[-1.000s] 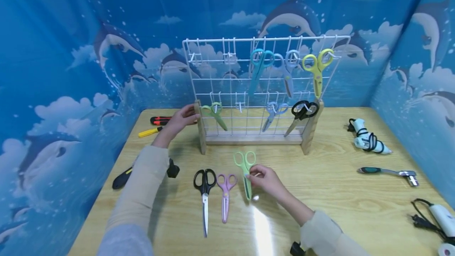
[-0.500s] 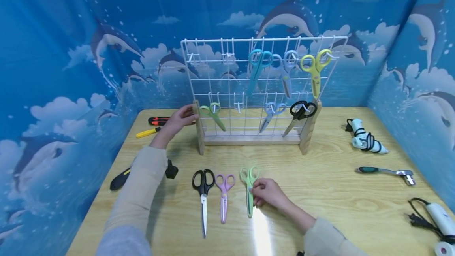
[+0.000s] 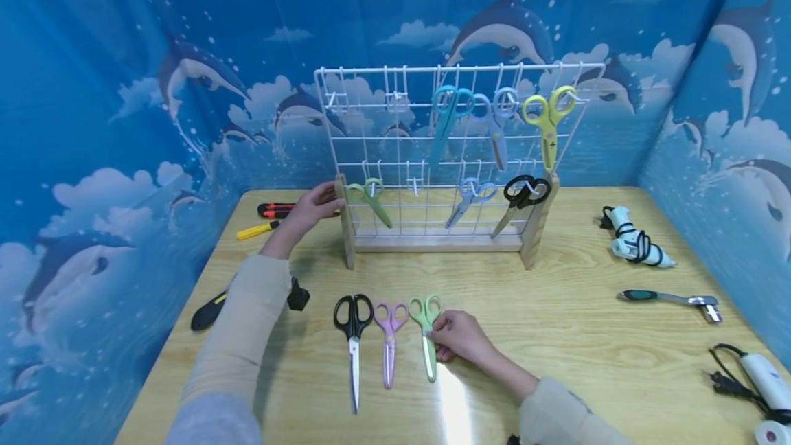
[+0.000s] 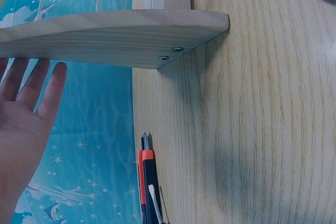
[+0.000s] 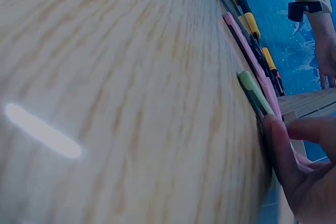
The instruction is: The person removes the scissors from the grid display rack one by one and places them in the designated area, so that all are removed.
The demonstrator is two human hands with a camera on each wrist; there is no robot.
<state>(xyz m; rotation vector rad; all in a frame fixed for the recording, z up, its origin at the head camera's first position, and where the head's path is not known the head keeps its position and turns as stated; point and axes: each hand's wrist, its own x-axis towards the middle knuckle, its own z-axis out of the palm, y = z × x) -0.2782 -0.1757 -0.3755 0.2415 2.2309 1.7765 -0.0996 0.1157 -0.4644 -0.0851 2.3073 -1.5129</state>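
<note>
The step looks like placing: the right hand (image 3: 459,336) pinches light-green ring-handled scissors (image 3: 426,343) at the near wood-grained worktop (image 3: 556,321), right of pink ring-handled scissors (image 3: 390,340), though flat contact is unclear. Next calls for gentle release. The left hand (image 3: 311,208), fingers straight, touches a pale wooden upright (image 3: 346,229).

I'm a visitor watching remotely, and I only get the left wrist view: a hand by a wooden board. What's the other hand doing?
Observer: The right hand has light green scissors pinched in its grip.
Visitor: Anything lying beside those?
Observer: Yes, pink scissors lie on the table, between the light green ones and a black-handled pair.
Visitor: And what's at the far end of the rack?
Observer: Yellow scissors hang at the right end of its upper row.
</note>
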